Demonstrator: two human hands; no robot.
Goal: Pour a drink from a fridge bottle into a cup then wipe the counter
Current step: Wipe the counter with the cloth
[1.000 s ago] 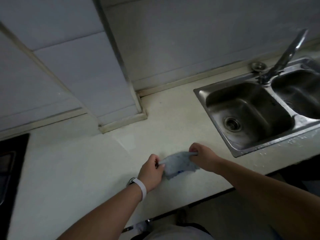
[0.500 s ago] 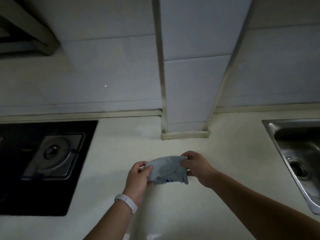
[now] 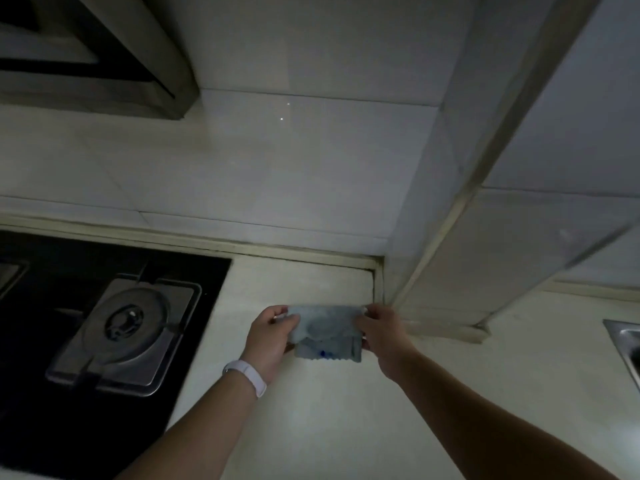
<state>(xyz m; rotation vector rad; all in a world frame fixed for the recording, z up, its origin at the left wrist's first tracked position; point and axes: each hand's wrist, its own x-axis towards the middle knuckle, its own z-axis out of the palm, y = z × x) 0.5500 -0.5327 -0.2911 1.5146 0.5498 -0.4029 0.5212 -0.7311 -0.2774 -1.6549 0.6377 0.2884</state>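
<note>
Stretching between the two hands, a pale grey cloth (image 3: 325, 332) is held above the counter (image 3: 346, 410), folded over so that a scalloped lower edge with a small blue mark hangs down. Its left end is pinched by the left hand (image 3: 272, 337), on whose wrist a white band (image 3: 246, 372) is worn; its right end is pinched by the right hand (image 3: 382, 336), fingers curled shut on the fabric. To the left of the grip a black hob (image 3: 194, 289) with a burner (image 3: 128, 320) is seen. To the right, a corner of a steel sink (image 3: 623, 341) is visible. Beyond the grip, a tiled pillar (image 3: 485, 254) and the tiled wall (image 3: 277, 168) are found, with a range hood (image 3: 104, 64) above the hob.
</note>
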